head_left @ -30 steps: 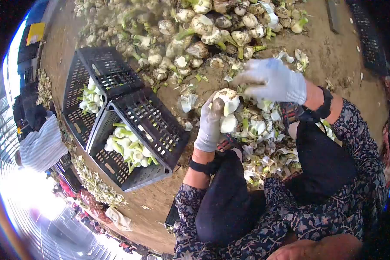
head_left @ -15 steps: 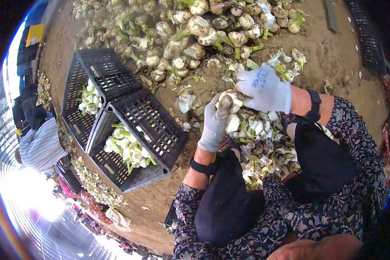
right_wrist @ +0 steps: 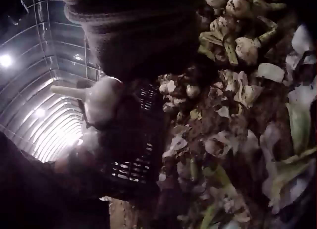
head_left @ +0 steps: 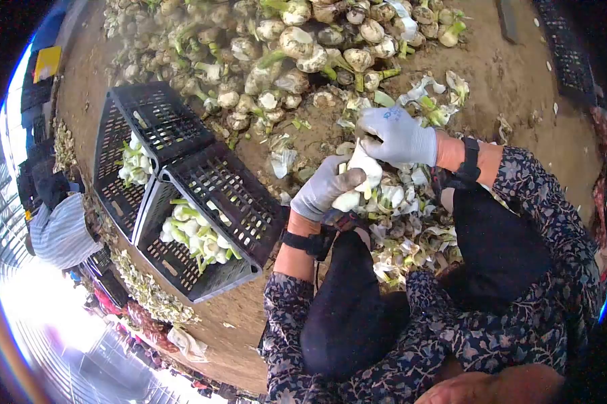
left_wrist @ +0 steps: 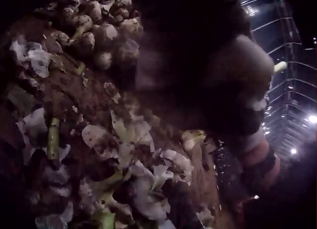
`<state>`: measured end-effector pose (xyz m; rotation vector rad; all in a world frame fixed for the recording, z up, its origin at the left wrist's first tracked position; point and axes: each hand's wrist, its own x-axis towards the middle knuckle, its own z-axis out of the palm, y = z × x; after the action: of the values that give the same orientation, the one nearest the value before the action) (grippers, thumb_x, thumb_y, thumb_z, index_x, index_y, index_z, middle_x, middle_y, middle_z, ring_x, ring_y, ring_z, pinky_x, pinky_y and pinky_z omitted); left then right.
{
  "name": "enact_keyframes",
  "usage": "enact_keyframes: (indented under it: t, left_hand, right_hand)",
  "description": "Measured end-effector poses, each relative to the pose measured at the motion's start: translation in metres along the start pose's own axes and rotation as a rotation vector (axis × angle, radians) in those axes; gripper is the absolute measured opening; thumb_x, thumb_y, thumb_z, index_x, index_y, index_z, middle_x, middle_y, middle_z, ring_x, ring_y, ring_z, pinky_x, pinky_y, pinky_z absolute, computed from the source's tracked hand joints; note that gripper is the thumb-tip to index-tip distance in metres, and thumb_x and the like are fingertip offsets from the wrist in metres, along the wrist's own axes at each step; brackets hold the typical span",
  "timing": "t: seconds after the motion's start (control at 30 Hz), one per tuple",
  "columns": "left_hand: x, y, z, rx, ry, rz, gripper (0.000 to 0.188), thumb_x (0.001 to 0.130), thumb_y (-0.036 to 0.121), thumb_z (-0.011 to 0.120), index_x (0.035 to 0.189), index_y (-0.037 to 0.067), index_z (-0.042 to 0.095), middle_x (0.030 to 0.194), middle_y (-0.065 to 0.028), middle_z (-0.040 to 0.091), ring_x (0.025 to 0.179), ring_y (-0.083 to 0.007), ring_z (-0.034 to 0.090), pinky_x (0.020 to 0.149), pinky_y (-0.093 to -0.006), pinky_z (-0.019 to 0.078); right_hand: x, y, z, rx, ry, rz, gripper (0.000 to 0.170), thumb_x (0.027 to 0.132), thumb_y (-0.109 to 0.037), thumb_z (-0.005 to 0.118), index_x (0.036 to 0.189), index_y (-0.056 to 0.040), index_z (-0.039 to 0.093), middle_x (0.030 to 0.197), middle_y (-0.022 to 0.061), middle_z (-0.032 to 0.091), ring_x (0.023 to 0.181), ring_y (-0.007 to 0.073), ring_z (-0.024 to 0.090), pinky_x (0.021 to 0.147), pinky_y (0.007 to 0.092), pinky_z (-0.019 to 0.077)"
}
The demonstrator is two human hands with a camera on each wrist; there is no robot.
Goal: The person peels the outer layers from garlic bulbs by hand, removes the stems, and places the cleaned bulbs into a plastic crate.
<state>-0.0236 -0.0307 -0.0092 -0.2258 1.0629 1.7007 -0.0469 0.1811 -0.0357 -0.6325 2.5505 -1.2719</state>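
In the head view, my gloved left hand (head_left: 327, 185) grips a white garlic bulb (head_left: 365, 163), its thumb laid across it. A second rounded white piece (head_left: 346, 200) shows just below that thumb. From the right, my gloved right hand (head_left: 396, 135) pinches the bulb's outer skin at its upper end, fingers bent. The right wrist view has the pale bulb (right_wrist: 101, 101) with a short stem pointing left, under the dark glove cuff. Most of the left hand is in shadow in the left wrist view.
Two black crates (head_left: 216, 279) with trimmed white garlic (head_left: 197, 232) stand at the left. A heap of soil-stained garlic (head_left: 249, 60) lies ahead. Peeled skins (head_left: 411, 232) cover the ground between the feet. Another person in a striped shirt (head_left: 64, 229) is at the far left.
My right hand has come in from apart to the bulb and now pinches its skin. The bulb has turned from soil-marked side to white side in my left hand.
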Motion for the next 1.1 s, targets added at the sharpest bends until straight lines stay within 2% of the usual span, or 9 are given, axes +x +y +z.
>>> enact_keyframes:
  t: [0.23,0.27,0.43,0.5,0.6,0.83,0.97,1.0,1.1]
  left_hand:
    - [0.014,-0.013,0.037,0.526,-0.171,-0.034,0.031,0.068,0.021,0.08,0.089,0.001,0.069,0.08,-0.0016,0.067,0.069,-0.0096,0.058,0.065,-0.0255,0.0473]
    - [0.012,-0.011,0.036,0.474,-0.121,-0.048,0.03,0.068,0.021,0.08,0.088,0.001,0.069,0.079,-0.0013,0.067,0.069,-0.0091,0.058,0.065,-0.0257,0.0474]
    - [0.002,0.006,0.02,0.311,0.026,0.001,0.043,0.072,0.022,0.081,0.101,-0.004,0.065,0.086,-0.0023,0.066,0.073,-0.0104,0.059,0.069,-0.0244,0.0483]
    - [0.009,-0.001,0.019,0.287,0.167,0.185,0.046,0.073,0.022,0.08,0.106,-0.004,0.062,0.091,-0.0032,0.066,0.074,-0.0097,0.059,0.068,-0.024,0.0485]
    - [-0.002,0.01,0.017,-0.049,0.189,0.092,0.05,0.081,0.022,0.072,0.119,-0.004,0.053,0.094,-0.0052,0.063,0.072,-0.0079,0.059,0.06,-0.0223,0.0487]
    - [0.005,-0.009,0.016,-0.176,0.154,0.179,0.034,0.091,0.01,0.055,0.124,0.001,0.049,0.09,-0.0066,0.064,0.059,-0.0122,0.059,0.051,-0.023,0.05]
    - [0.012,-0.023,0.013,0.318,0.351,0.166,0.019,0.087,0.004,0.057,0.106,0.002,0.059,0.086,-0.0062,0.066,0.07,-0.0151,0.062,0.062,-0.0285,0.049]
    - [0.014,-0.026,0.01,0.533,0.381,0.19,0.018,0.085,0.004,0.058,0.103,0.002,0.06,0.087,-0.0071,0.066,0.074,-0.0173,0.063,0.067,-0.0319,0.0499]
    - [0.02,-0.027,0.004,1.009,0.701,0.656,0.012,0.081,0.0,0.061,0.092,0.003,0.065,0.078,-0.0128,0.065,0.066,-0.028,0.061,0.059,-0.0326,0.0445]
  right_hand:
    - [0.027,0.038,-0.042,-0.241,0.11,0.226,0.031,0.082,-0.032,0.06,0.09,-0.0021,0.06,0.085,0.0181,0.059,0.084,0.0374,0.059,0.073,0.0432,0.0482]
    - [0.027,0.042,-0.05,-0.232,-0.216,0.28,0.038,0.082,-0.036,0.061,0.099,-0.0025,0.061,0.091,0.0167,0.063,0.087,0.0341,0.062,0.076,0.0405,0.0489]
    - [0.0,-0.009,-0.046,0.677,-0.587,0.282,0.039,0.074,-0.023,0.071,0.106,-0.0024,0.063,0.095,0.0108,0.065,0.087,0.0223,0.062,0.077,0.0334,0.0484]
    - [0.001,-0.013,-0.04,0.422,-0.412,0.138,0.036,0.069,-0.016,0.075,0.1,-0.0019,0.062,0.093,0.0125,0.063,0.085,0.0227,0.062,0.075,0.0327,0.0481]
    - [0.001,-0.012,-0.038,0.192,0.009,-0.106,0.029,0.069,-0.011,0.072,0.094,-0.0025,0.06,0.085,0.0153,0.059,0.078,0.0318,0.06,0.068,0.0361,0.0476]
    - [0.001,-0.038,-0.045,-0.088,-0.067,-0.337,0.018,0.073,-0.012,0.067,0.088,-0.0058,0.061,0.078,0.0127,0.054,0.075,0.032,0.059,0.06,0.0405,0.0459]
    - [0.003,-0.019,-0.034,0.101,0.107,-0.072,0.028,0.076,-0.021,0.07,0.098,-0.0048,0.063,0.083,0.0119,0.062,0.079,0.0269,0.063,0.064,0.0353,0.0486]
    - [0.006,-0.033,-0.045,0.521,-0.051,0.276,0.026,0.081,-0.022,0.069,0.1,-0.004,0.064,0.08,0.0093,0.064,0.071,0.0176,0.064,0.059,0.0286,0.0488]
    - [0.011,-0.034,-0.051,1.035,-0.041,0.54,0.02,0.085,-0.021,0.067,0.091,-0.0025,0.061,0.076,0.0024,0.064,0.054,0.0078,0.056,0.048,0.0214,0.044]
